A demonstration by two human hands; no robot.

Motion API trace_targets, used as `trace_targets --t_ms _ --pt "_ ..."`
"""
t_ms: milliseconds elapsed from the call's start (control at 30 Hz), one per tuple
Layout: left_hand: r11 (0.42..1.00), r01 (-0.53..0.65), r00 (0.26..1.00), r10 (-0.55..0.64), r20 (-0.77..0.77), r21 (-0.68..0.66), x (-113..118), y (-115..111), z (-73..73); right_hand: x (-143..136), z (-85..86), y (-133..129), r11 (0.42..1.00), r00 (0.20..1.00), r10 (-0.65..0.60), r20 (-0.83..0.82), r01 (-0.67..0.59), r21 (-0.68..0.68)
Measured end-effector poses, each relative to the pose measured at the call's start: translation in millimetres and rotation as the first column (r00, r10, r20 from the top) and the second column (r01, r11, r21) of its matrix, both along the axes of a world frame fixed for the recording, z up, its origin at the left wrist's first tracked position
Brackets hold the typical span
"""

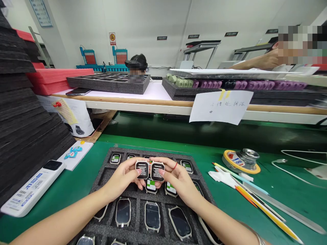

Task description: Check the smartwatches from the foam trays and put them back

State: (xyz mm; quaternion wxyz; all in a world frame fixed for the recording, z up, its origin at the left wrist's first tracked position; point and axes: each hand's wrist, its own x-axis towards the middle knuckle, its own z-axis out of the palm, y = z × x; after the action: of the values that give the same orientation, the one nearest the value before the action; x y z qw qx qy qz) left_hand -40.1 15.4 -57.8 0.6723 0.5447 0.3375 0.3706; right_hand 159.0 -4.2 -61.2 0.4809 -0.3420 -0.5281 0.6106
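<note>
My left hand (125, 177) is closed on a strapless smartwatch (143, 166), thumb on its lit screen. Beside it, another smartwatch (156, 166) is gripped by my right hand (180, 178), whose thumb also rests on the display. Both screens show lines of white text on black, and the two cases are side by side, nearly touching. Beneath my hands lies a black foam tray (136, 212) with square compartments. Several watches in it are lit green and white, like the watch (151, 186) just below my fingers. Nearer ones, such as the watch (152, 216), have dark screens.
Black foam sheets (28, 136) are stacked at left, near a white boxed device (33, 189). Yellow tape (230, 161), pens (268, 211) and a white cable (293, 170) lie at right. A shelf (163, 105) crosses behind; another person's arm (258, 62) reaches over it.
</note>
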Motion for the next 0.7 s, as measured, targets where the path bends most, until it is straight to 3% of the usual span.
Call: trace_targets --t_ms 300,533,700 --pt "0.999 -0.036 0.999 0.037 -0.04 0.011 5 -1 3.2 -1 -3.1 0 1.0 1.0 -0.002 0.007 0.002 -0.002" --pt "0.998 -0.003 0.999 0.006 0.042 -0.063 2 -2 7.2 0 -1.8 1 1.0 1.0 -0.026 0.015 0.026 -0.003" --pt "0.999 -0.04 0.997 0.041 -0.072 0.019 -11 -10 11.4 -7 -1.1 0 1.0 0.999 0.002 0.051 -0.002 0.0"
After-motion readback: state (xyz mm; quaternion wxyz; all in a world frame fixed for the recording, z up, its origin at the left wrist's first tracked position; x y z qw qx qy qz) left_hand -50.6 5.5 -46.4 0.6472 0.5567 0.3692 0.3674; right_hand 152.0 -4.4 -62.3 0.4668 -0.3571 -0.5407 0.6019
